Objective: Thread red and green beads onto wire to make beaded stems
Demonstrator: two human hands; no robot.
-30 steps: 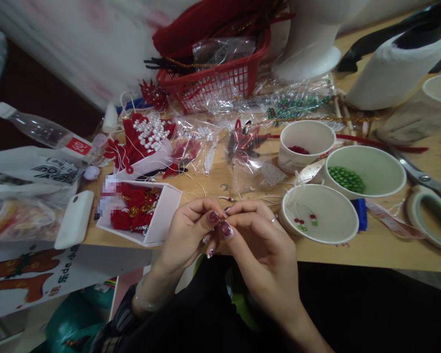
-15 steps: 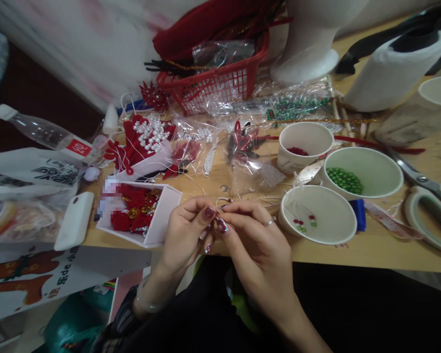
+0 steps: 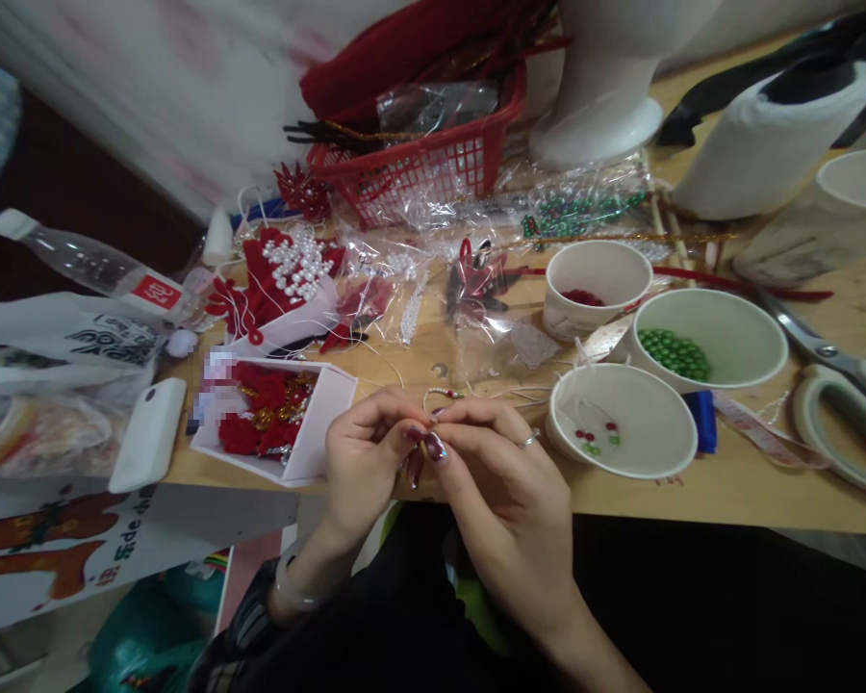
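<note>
My left hand (image 3: 365,462) and my right hand (image 3: 512,481) meet fingertip to fingertip over the front edge of the table. Both are closed in a pinch on a thin string. Just beyond the fingers its pale loop (image 3: 427,393) shows, with small white, red and green beads (image 3: 447,393) on it. The exact grip point lies hidden behind the nails. Right of my right hand stands a white paper cup (image 3: 624,462) with red and green beaded strands (image 3: 590,443) inside. Left of my left hand sits a white box (image 3: 336,419) of red and gold ornaments (image 3: 264,414).
Farther right are a cup of green beads (image 3: 674,354), a cup of dark red beads (image 3: 583,296), scissors (image 3: 812,342) and a tape roll (image 3: 812,423). Plastic bags and a red basket (image 3: 419,164) lie behind. A bottle (image 3: 87,260) and white phone-like case (image 3: 146,433) are left.
My left fingertips have shifted slightly and drawn closer against the right ones. More of the beaded loop shows beyond the fingers, a green bead included. My right hand has barely moved.
</note>
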